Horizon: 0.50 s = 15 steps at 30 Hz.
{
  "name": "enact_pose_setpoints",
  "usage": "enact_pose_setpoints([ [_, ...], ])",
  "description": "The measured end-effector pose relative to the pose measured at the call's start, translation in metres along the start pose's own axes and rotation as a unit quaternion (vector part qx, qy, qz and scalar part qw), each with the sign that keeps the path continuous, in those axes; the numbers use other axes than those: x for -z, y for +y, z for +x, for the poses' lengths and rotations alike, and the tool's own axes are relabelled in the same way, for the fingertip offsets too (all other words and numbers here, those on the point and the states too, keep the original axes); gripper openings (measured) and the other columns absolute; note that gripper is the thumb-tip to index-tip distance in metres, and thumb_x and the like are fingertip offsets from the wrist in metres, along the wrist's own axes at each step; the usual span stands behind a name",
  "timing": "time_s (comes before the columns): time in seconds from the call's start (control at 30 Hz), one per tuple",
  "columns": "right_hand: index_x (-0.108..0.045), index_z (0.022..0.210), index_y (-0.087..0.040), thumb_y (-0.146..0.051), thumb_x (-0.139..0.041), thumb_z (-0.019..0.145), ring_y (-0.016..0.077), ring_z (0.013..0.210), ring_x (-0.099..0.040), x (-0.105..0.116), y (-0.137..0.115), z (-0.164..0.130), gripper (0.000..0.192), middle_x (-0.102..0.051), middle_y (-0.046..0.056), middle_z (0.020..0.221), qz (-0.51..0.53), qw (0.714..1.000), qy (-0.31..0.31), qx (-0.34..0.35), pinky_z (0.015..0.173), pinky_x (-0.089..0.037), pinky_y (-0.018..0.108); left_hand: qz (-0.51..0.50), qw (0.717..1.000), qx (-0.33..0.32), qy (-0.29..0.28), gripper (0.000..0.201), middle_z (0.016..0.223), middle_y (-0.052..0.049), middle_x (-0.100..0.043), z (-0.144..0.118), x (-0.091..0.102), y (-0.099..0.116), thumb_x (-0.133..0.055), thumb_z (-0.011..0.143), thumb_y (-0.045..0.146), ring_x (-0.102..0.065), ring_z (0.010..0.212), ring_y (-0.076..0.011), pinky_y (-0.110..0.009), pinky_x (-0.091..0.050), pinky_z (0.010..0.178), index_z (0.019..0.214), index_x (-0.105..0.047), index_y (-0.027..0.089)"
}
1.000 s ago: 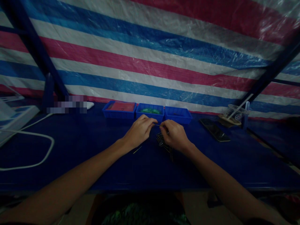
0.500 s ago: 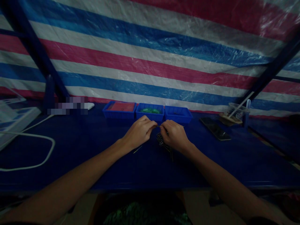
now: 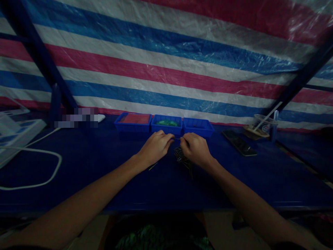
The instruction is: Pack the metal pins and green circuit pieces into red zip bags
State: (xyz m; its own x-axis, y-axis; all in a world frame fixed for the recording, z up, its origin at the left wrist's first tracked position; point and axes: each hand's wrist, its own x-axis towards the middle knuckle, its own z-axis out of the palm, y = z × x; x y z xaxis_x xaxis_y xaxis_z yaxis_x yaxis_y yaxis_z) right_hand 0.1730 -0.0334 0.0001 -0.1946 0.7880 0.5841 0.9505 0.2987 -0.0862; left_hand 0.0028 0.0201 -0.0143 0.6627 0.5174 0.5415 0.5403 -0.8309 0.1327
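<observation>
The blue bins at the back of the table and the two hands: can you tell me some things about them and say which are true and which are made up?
1. Three blue bins stand in a row at the back of the table. True.
2. The middle bin holds something yellow. False: its contents look green.
3. The left hand and right hand pinch a thin dark piece between them. True.
4. A phone lies to the left of the hands. False: it lies to their right.
5. A pile of small dark parts lies on the table by the right hand. True.
6. The white cable runs across the bins. False: it loops on the table far to the left.
</observation>
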Motion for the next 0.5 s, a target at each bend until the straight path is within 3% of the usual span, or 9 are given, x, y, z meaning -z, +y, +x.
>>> enact_pose_setpoints([
  [0.1, -0.055, 0.069, -0.018, -0.027, -0.037, 0.086, 0.0148, 0.063, -0.053, 0.005, 0.027, 0.010, 0.026, -0.060, 0.005, 0.067, -0.010, 0.995, 0.061, -0.074, 0.057, -0.031, 0.027, -0.005, 0.997, -0.007, -0.071, 0.025, 0.086, -0.008, -0.062, -0.001, -0.005, -0.008, -0.046, 0.088, 0.020, -0.052, 0.079, -0.0190, -0.031, -0.042, 0.073, 0.108, -0.059, 0.013],
  [0.17, -0.058, 0.083, -0.017, -0.032, -0.038, 0.086, 0.0166, 0.065, -0.054, 0.007, 0.049, 0.016, 0.026, -0.062, 0.006, 0.073, -0.044, 0.980, 0.094, -0.168, 0.058, -0.032, 0.027, -0.026, 0.992, -0.046, -0.118, 0.021, 0.092, -0.006, -0.061, -0.002, -0.009, -0.013, -0.047, 0.087, 0.019, -0.051, 0.086, -0.0187, -0.030, -0.040, 0.077, 0.105, -0.060, 0.017],
  [0.27, -0.056, 0.098, -0.016, -0.033, -0.045, 0.082, 0.0193, 0.069, -0.056, 0.005, 0.073, 0.016, 0.026, -0.063, 0.007, 0.079, -0.075, 0.967, 0.061, -0.234, 0.058, -0.032, 0.027, -0.043, 0.985, -0.061, -0.154, 0.014, 0.095, -0.003, -0.059, -0.004, -0.011, -0.016, -0.052, 0.086, 0.021, -0.048, 0.090, -0.0183, -0.029, -0.038, 0.078, 0.097, -0.061, 0.021],
  [0.37, -0.056, 0.088, -0.018, -0.027, -0.047, 0.079, 0.0174, 0.066, -0.055, -0.002, 0.070, 0.011, 0.016, -0.062, 0.005, 0.076, -0.040, 0.978, 0.032, -0.201, 0.057, -0.031, 0.026, -0.046, 0.983, -0.046, -0.173, 0.007, 0.091, -0.002, -0.058, -0.004, -0.009, -0.016, -0.055, 0.085, 0.024, -0.047, 0.089, -0.0181, -0.028, -0.037, 0.076, 0.084, -0.060, 0.019],
  [0.5, -0.054, 0.072, -0.019, -0.020, -0.049, 0.073, 0.0132, 0.061, -0.051, -0.013, 0.042, 0.006, 0.006, -0.057, 0.000, 0.066, 0.043, 0.995, 0.016, -0.089, 0.057, -0.032, 0.025, -0.040, 0.980, -0.045, -0.190, 0.008, 0.089, -0.004, -0.057, -0.003, -0.005, -0.017, -0.054, 0.085, 0.022, -0.047, 0.086, -0.0183, -0.027, -0.036, 0.073, 0.080, -0.056, 0.016],
])
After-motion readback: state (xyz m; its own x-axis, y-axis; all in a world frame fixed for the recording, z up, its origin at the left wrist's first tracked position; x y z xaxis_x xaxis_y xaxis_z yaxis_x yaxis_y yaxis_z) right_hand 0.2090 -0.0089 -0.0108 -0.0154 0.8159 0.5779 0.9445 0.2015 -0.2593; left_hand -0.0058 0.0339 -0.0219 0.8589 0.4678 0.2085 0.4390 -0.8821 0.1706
